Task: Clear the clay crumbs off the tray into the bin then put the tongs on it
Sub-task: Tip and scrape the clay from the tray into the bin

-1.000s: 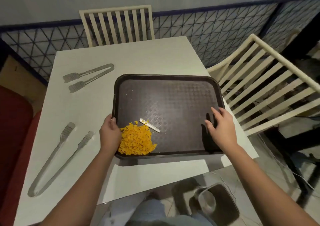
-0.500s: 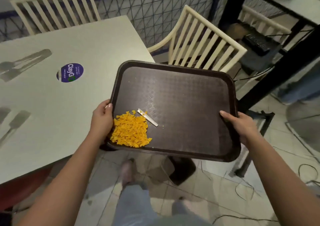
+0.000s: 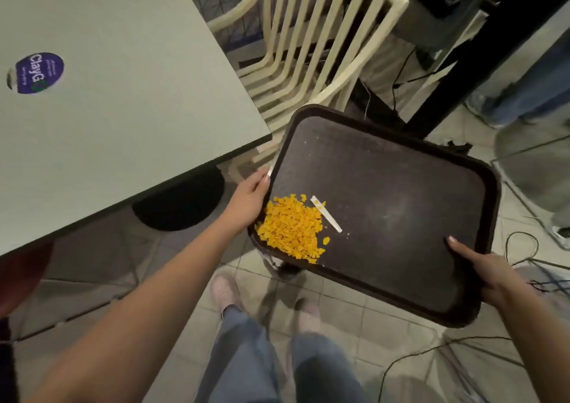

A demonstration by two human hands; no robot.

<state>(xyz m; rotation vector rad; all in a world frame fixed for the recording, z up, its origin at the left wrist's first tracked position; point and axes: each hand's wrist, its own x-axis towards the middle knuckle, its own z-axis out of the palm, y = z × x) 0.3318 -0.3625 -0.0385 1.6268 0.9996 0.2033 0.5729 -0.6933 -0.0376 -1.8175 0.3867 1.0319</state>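
The dark brown tray [image 3: 398, 205] hangs in the air over the tiled floor, to the right of the table. My left hand [image 3: 248, 200] grips its left edge beside a heap of orange clay crumbs [image 3: 291, 228]. A small white stick [image 3: 327, 217] lies next to the heap. My right hand [image 3: 481, 271] grips the tray's near right edge, thumb on top. Below the tray's near left corner a bit of the bin [image 3: 271, 260] shows, mostly hidden. The tongs are out of view.
The white table [image 3: 123, 100] with a purple round sticker [image 3: 38, 72] fills the upper left. A cream slatted chair [image 3: 314, 42] stands behind the tray. Cables [image 3: 521, 248] trail on the floor at right. My legs and shoes are below.
The tray has been lifted off the table and carried right and down, over the floor. Both hands keep their hold on its edges. The crumbs stay heaped in the same corner.
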